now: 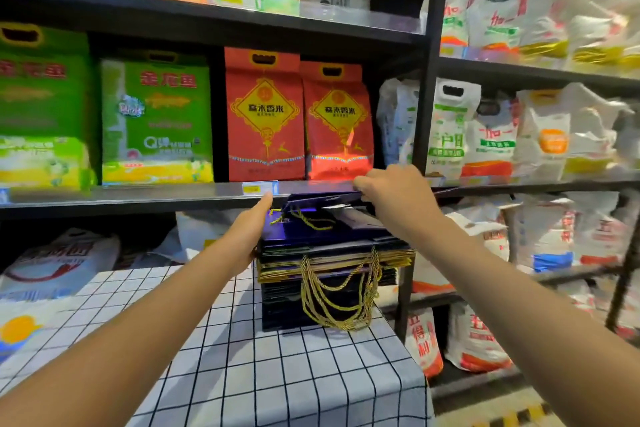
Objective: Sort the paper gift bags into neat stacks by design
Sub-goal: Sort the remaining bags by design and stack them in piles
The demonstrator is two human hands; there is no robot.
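Note:
A tall stack of dark blue paper gift bags [332, 253] with gold rope handles [341, 295] stands at the far end of a table covered in a white grid-pattern cloth [277, 374]. My left hand [251, 229] lies flat with straight fingers against the stack's left side. My right hand [391, 189] pinches the far edge of the topmost blue bag [325, 199], which is lifted and tilted above the stack. A gold cord [304, 218] lies loose on the bag beneath it.
Black metal shelving [207, 194] rises right behind the table, with red rice bags [265, 114] and green rice bags [156, 114] on it. White sacks [485, 135] fill the shelves to the right and below. A shelf upright [433, 62] stands near my right hand.

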